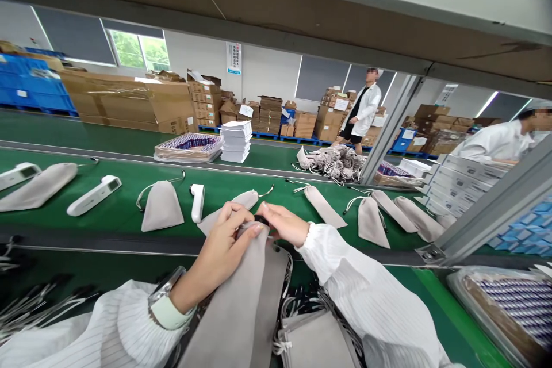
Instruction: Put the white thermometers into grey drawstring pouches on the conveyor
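Note:
My left hand (224,241) and my right hand (287,224) both grip the top edge of a grey drawstring pouch (235,305) held upright in front of me. A small black part shows between my fingertips at the pouch mouth. Just beyond my hands, on the green belt (121,213), lie a white handheld device (197,201) and another grey pouch (241,202). A stack of flat grey pouches (317,342) with cords lies below my right arm.
Further white devices (94,195) and pouches (161,207) sit spread along the belt, with more pouches (388,213) at right. A pile of corded pouches (334,164), white boxes (236,141) and trays lie beyond. Two people in white coats stand at right. A metal post (390,126) rises right.

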The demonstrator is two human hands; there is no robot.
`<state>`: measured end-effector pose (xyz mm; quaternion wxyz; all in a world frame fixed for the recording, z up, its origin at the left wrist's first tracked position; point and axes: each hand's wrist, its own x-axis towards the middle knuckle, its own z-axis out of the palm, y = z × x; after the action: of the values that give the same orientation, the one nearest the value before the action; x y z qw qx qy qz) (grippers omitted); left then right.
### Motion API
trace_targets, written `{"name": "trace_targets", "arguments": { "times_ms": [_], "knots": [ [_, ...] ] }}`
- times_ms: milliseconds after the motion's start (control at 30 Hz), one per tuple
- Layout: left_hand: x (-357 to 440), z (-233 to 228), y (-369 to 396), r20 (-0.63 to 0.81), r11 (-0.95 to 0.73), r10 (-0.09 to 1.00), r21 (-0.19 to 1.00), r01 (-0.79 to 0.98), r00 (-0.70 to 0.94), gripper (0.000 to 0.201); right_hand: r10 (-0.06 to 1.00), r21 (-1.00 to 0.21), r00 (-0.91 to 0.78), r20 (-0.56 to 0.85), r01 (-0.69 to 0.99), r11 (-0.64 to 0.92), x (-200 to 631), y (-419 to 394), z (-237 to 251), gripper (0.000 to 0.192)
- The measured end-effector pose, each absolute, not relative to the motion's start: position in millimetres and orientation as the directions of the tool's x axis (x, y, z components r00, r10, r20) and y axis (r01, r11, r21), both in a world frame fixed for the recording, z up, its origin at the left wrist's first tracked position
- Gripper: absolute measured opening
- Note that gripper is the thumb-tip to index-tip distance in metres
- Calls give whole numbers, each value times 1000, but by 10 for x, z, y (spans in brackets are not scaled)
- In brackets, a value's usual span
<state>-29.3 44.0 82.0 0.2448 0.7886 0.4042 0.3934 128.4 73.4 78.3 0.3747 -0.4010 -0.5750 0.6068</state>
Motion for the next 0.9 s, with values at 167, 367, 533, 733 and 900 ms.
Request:
{"name": "trace_targets", "arguments": {
  "times_ms": [167,367,533,733,900],
  "knots": [
    [-292,833,415,389,-525,846,723,449,363,19,895,-973,-444,-37,219,69,1303,688,751,56],
    [-371,919,481,344,-469,883,685,558,320,25,924,-972,-368,-103,236,-14,1374,700,810,73],
    [-536,1227,366,-102,-267,836,783,561,540,29,928,-970,309,209,183,158,1904,1026,848,54],
    [-476,1364,173,74,-204,844,960,191,531,28,923,-997,-383,46,44,68,1764,824,805,40],
    [-340,1156,155,285,-477,797,838,265,532,22,688,-978,-702,183,-58,201,1218,607,653,28]
  ]
}}
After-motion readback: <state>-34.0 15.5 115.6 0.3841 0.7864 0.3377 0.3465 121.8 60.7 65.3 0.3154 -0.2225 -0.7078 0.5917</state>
